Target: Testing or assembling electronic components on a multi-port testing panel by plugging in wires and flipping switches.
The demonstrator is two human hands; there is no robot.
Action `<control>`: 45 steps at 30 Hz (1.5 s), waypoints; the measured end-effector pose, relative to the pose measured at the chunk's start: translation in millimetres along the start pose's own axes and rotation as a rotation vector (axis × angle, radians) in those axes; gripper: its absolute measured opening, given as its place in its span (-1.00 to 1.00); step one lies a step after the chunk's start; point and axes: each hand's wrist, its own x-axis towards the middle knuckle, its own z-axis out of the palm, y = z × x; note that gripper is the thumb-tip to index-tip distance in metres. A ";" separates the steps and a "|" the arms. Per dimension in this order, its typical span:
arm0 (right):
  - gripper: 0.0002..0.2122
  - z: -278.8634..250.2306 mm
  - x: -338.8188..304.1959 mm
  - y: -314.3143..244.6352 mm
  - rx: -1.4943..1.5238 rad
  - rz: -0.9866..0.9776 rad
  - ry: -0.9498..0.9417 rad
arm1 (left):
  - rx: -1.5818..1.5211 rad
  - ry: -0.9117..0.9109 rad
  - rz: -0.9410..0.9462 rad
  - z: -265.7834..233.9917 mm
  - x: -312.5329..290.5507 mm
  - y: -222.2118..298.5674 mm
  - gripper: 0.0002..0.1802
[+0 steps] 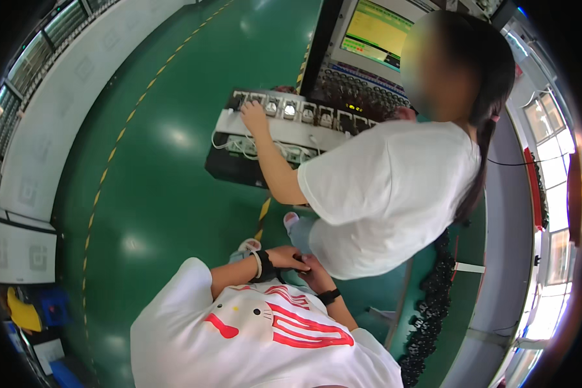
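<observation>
My left hand (285,257) and my right hand (317,276) meet in front of my body, their fingers bent and closed together. Something small and dark shows between the fingertips, too small to name. Dark bands circle both my wrists. Just ahead and to the right, a co-worker (388,174) in a white T-shirt leans over a long fixture box (239,171). The co-worker's hand (255,118) touches the left end of its row of slots, where several small shiny parts sit. My hands are apart from that box.
Behind the box, a lit screen (375,35) stands above racks of dark round parts. White cables (242,145) run along the box's front. Yellow-black tape (132,113) crosses the green floor. A dark cable bundle (427,317) lies at right; white panels (64,84) line the left.
</observation>
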 end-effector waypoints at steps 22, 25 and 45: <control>-0.49 -17.7 2.9 21.3 -1.071 -0.137 -0.250 | -0.298 -0.322 -0.489 -104.0 -13.8 -62.5 -0.63; -0.65 -147.9 -88.5 4.6 -0.580 0.068 0.466 | -0.052 -0.248 -0.354 -66.1 2.5 -48.8 -0.54; -0.55 -364.3 -149.9 -100.5 -0.642 0.033 1.984 | 0.256 -0.292 -0.055 65.6 82.3 -3.6 -0.38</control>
